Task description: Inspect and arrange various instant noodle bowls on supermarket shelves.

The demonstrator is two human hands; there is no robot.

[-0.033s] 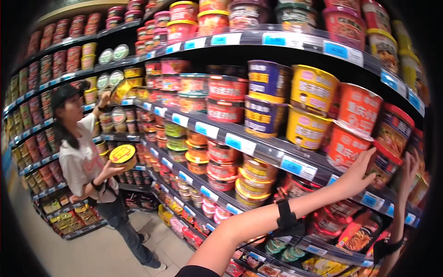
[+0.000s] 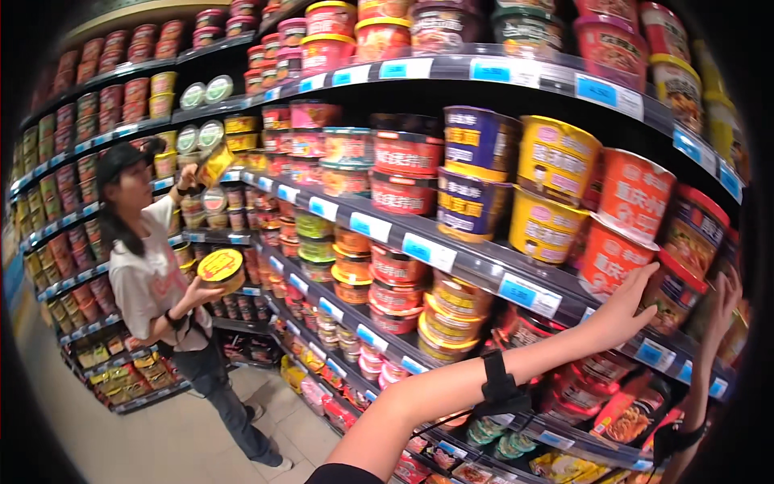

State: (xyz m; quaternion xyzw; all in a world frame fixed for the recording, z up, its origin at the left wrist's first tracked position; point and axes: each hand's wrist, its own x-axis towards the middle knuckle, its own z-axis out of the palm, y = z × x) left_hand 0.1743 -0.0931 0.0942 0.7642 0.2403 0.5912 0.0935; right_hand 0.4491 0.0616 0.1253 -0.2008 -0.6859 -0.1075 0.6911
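Observation:
Both of my hands are at the right end of the middle shelf, on either side of a lower noodle cup [image 2: 674, 297] with a red lid. My left hand [image 2: 625, 310] lies against its left side, fingers stretched and thumb apart. On its right side is my right hand [image 2: 721, 306], fingers extended upward; its contact with the cup is partly hidden near the dark rim. A second red-lidded noodle cup [image 2: 693, 226] is stacked on top, tilted. Beside my left fingertips stand two stacked orange-red noodle cups [image 2: 617, 258], the upper one leaning. Black straps circle both forearms.
Stacked yellow cups [image 2: 556, 189] and dark-blue cups [image 2: 476, 169] stand farther left along the shelf edge [image 2: 431, 252]. Another shelf [image 2: 516, 71] juts out above. At the left, a person [image 2: 153, 266] holds a yellow-lidded bowl [image 2: 220, 269] and a yellow package [image 2: 214, 166].
The shelves and the person sit slightly farther right in the picture, as the view has turned a little left. My hands keep nearly the same place at the cups.

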